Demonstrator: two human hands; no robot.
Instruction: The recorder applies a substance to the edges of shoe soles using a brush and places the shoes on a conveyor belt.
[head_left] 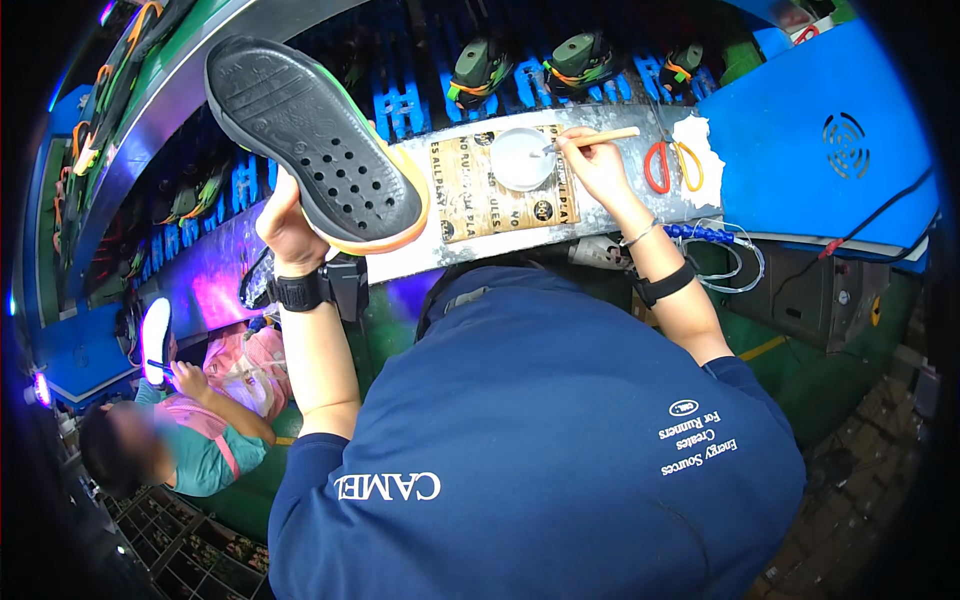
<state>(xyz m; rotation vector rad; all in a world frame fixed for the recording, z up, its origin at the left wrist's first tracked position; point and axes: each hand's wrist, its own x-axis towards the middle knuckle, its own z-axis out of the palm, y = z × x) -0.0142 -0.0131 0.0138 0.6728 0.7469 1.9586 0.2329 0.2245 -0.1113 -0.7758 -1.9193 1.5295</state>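
A large shoe sole (335,150), black with a field of round holes and an orange and green rim, is raised at the left. My left hand (288,228) grips it by the edge, with some fingers hidden behind it. My right hand (597,168) pinches a brush (610,136) by its pale wooden handle. The brush's tip dips into a round white bowl (520,178), whose contents look whitish. Under the bowl lies a brown printed sheet (465,215) on the workbench. Right of my right hand rest scissors (688,168) with one red and one orange handle loop.
Dark shoes (580,60) ride on a blue slatted conveyor behind the bench (400,262). A large blue housing (840,120) with a round vent stands at right. Blue coiled tubing (700,233) hangs below it. At lower left a co-worker (215,440) holds a white sole (156,335).
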